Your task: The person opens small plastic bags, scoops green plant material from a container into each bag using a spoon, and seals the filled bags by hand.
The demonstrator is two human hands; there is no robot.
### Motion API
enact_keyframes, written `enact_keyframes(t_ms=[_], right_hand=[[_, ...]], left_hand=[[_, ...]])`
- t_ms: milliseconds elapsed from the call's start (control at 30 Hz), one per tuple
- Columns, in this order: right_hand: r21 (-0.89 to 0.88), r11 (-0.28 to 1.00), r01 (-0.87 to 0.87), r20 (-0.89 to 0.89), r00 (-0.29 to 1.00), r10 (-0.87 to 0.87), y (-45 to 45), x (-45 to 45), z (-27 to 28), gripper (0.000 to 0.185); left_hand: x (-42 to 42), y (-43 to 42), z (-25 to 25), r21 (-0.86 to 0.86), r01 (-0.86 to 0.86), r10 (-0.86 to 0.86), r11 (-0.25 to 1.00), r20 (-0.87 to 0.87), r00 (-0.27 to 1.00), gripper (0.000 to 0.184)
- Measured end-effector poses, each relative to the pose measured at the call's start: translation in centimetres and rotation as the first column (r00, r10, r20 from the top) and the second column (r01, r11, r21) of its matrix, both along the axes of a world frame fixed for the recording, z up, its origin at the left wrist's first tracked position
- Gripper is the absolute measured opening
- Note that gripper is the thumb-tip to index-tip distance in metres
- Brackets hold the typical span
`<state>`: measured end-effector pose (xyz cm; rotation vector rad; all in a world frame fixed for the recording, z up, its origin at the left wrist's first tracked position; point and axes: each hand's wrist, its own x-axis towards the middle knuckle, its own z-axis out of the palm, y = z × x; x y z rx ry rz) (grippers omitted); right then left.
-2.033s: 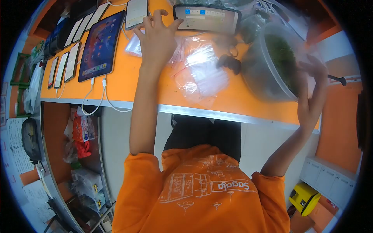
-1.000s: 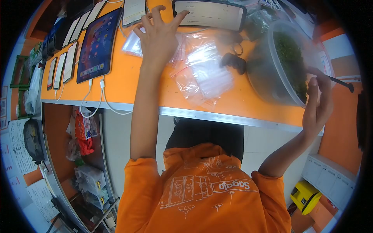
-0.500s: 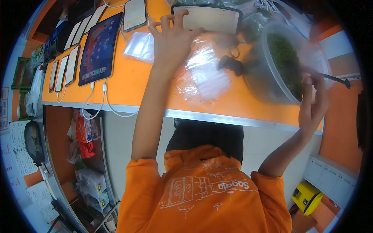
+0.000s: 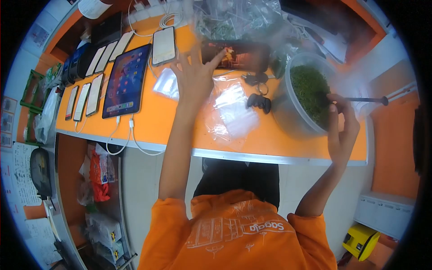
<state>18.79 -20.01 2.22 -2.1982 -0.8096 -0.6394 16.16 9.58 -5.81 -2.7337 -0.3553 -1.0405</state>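
My left hand (image 4: 195,81) is spread over the orange table, one finger on the dark, picture-filled screen of a phone (image 4: 243,56) lying sideways. Clear plastic bags (image 4: 234,110) lie beside this hand, and a smaller stack of bags (image 4: 167,84) is at its other side. My right hand (image 4: 343,121) is closed on the dark handle of a tool (image 4: 366,100), whose far end reaches into a clear round tub (image 4: 288,105). Green shredded material (image 4: 309,87) fills part of the tub. Keys on a ring (image 4: 262,89) and a small dark object (image 4: 259,103) sit between bags and tub.
A tablet (image 4: 127,81) with white cables (image 4: 131,135) and several phones (image 4: 94,94) occupy the left of the table. Filled plastic bags (image 4: 238,20) are heaped at the back. The metal table edge (image 4: 261,157) runs before my body. A yellow case (image 4: 361,242) is low at the right.
The view has tilted, so the table appears lower. The phone's screen has gone from a light page to a dark picture. My right hand still holds the tool at the tub.
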Motion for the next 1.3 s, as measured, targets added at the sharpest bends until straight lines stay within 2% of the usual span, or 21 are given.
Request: enact_keyframes(t_ms=[67, 167, 267, 367, 467, 500, 600, 700, 767, 800, 833, 867, 900, 1000, 1033, 1133, 1167, 1200, 1300], right_hand=[[-0.004, 1.000, 0.002, -0.064, 0.998, -0.002, -0.2, -0.2, 0.2, 0.015], [0.046, 0.988, 0.150, -0.324, 0.938, -0.127, 0.0, -0.9, 0.8, 0.017], [-0.058, 0.995, 0.078, 0.046, 0.996, -0.076, 0.0, -0.3, 0.5, 0.023], [-0.121, 0.991, 0.055, 0.094, 0.995, -0.044, 0.0, 0.1, 0.9, 0.030], [-0.053, 0.996, 0.071, 0.221, 0.974, -0.057, 0.6, -0.2, 1.3, 0.036], [-0.015, 0.998, 0.064, 0.231, 0.971, -0.059, 0.7, -0.5, 1.4, 0.037], [0.095, 0.995, 0.005, 0.267, 0.963, -0.030, 1.1, -2.0, 1.5, 0.039], [0.152, 0.985, -0.076, 0.286, 0.958, 0.030, 1.6, -4.5, 1.3, 0.042], [0.163, 0.952, -0.261, 0.230, 0.948, 0.221, 2.3, -5.8, 0.1, 0.040], [0.153, 0.948, -0.280, 0.149, 0.955, 0.258, 3.1, -6.8, -0.4, 0.041], [0.146, 0.944, -0.297, 0.068, 0.955, 0.289, 4.1, -7.4, -1.0, 0.042], [0.232, 0.928, -0.292, -0.075, 0.946, 0.317, 5.4, -7.8, -1.6, 0.043], [0.317, 0.908, -0.274, -0.213, 0.912, 0.350, 6.5, -8.0, -2.2, 0.045], [0.393, 0.873, -0.290, -0.420, 0.787, 0.451, 8.4, -7.5, -3.2, 0.047], [0.438, 0.851, -0.289, -0.504, 0.705, 0.499, 8.6, -7.4, -3.8, 0.033], [0.574, 0.718, -0.394, -0.466, 0.564, 0.682, 8.9, -7.8, -4.7, 0.017], [0.621, 0.701, -0.352, -0.417, 0.608, 0.675, 9.4, -8.4, -4.4, 0.003], [0.643, 0.682, -0.349, -0.417, 0.588, 0.693, 9.6, -8.7, -4.4, 0.003], [0.669, 0.657, -0.348, -0.413, 0.561, 0.718, 9.5, -9.1, -4.2, 0.004]], left_hand=[[-0.4, -0.3, 0.1, 0.015, 0.032, -0.031, 0.999, -0.053, 0.998, 0.059], [-1.4, -0.8, 0.9, -0.241, 0.280, -0.285, 0.929, 0.017, 0.958, 0.040], [-3.3, -1.8, 1.4, -0.450, 0.345, -0.490, 0.824, -0.259, 0.832, 0.038], [-4.3, -3.8, 1.0, -0.445, 0.225, -0.395, 0.867, -0.338, 0.854, 0.043], [-3.8, -4.0, 0.2, -0.521, 0.136, -0.304, 0.842, -0.252, 0.919, 0.036], [-3.6, -3.6, 0.0, -0.559, 0.204, -0.343, 0.803, -0.153, 0.927, 0.025], [-3.7, -2.7, 0.2, -0.565, 0.136, -0.336, 0.814, -0.268, 0.903, 0.016], [-4.0, -2.7, 0.3, -0.570, 0.186, -0.292, 0.800, -0.100, 0.951, 0.008], [-4.8, -2.6, 1.0, -0.609, 0.302, -0.284, 0.734, 0.130, 0.950, 0.006], [-5.3, -2.6, 1.5, -0.615, 0.365, -0.271, 0.699, 0.245, 0.931, 0.005], [-6.0, -2.7, 2.1, -0.613, 0.416, -0.301, 0.672, 0.287, 0.909, 0.007], [-7.0, -3.0, 2.9, -0.608, 0.467, -0.332, 0.642, 0.328, 0.884, 0.009], [-8.0, -3.3, 3.4, -0.602, 0.516, -0.362, 0.610, 0.368, 0.857, 0.011], [-10.5, -4.5, 4.6, -0.672, 0.617, -0.391, 0.409, 0.482, 0.784, 0.009], [-11.1, -4.6, 4.7, -0.663, 0.630, -0.383, 0.404, 0.503, 0.775, 0.008], [-13.0, -4.7, 4.7, -0.667, 0.645, -0.327, 0.373, 0.556, 0.764, 0.005], [-13.8, -4.6, 4.6, -0.686, 0.639, -0.292, 0.348, 0.568, 0.769, 0.006], [-14.1, -4.5, 4.4, -0.704, 0.633, -0.257, 0.321, 0.579, 0.774, 0.007], [-13.3, -5.0, 4.3, -0.431, 0.573, -0.092, 0.697, 0.738, 0.668, 0.022]])
